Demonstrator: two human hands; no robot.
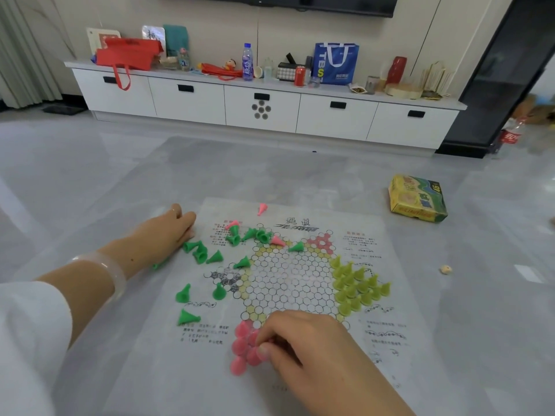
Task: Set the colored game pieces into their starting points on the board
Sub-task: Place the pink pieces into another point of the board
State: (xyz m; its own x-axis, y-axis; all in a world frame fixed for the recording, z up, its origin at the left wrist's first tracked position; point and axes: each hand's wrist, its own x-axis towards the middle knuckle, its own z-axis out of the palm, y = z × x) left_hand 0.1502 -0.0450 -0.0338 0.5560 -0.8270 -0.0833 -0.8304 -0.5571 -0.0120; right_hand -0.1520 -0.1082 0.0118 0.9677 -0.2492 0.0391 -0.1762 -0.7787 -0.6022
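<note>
Nearest the camera, the right hand (303,346) is seen low over the board (399,295), its fingers curled and a pink piece (260,353) pinched between thumb and fingertips. Just left of that pinch, the pink cluster (244,345) is packed upright on the board's near point. Left of it, three green cones (186,316) are spread over the printed margin, one tipped on its side. On the right point, the yellow-green pieces (357,288) are set upright in a full triangle. The middle field of white circles is left bare. Further out, more green pieces (200,252) are scattered on their sides across the upper left, and two pink strays (277,241) are mixed among them. The left hand (168,235) is laid on the floor at the board's left edge, fingers loosely bent and nothing held; a pale bangle (112,273) is worn on that wrist. One more pink cone (262,208) is lying near the far edge. Off to the right, a die (446,269) and the game box (417,198) are resting on the floor (90,163). Beyond, a white cabinet (261,106) is lined with bags and bottles.
</note>
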